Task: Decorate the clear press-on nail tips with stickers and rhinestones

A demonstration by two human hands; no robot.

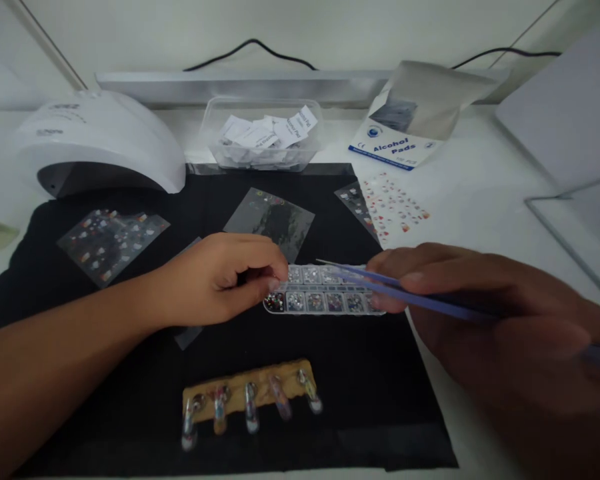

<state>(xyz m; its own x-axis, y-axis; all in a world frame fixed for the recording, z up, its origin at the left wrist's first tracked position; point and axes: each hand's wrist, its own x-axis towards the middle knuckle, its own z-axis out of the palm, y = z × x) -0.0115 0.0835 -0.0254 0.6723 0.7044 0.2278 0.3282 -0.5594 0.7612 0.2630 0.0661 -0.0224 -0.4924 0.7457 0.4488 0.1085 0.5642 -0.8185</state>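
A clear compartment case [325,290] filled with small rhinestones lies on the black mat. My left hand [235,277] pinches its left end between thumb and curled fingers. In my right hand [490,307] is a pair of purple tweezers [410,290], its tips over the upper row of compartments. Some right fingers also reach the case's right end; whether they press on it cannot be told. Nearer to me sits a tan strip [260,387] bearing several decorated nail tips [251,407].
A white nail lamp [105,140] stands at the back left. Behind the mat are a clear tub of alcohol pads [263,137] and an open alcohol pads box [405,127]. Sticker sheets [113,243] lie around the mat [360,387]. A pale panel [570,113] rises at right.
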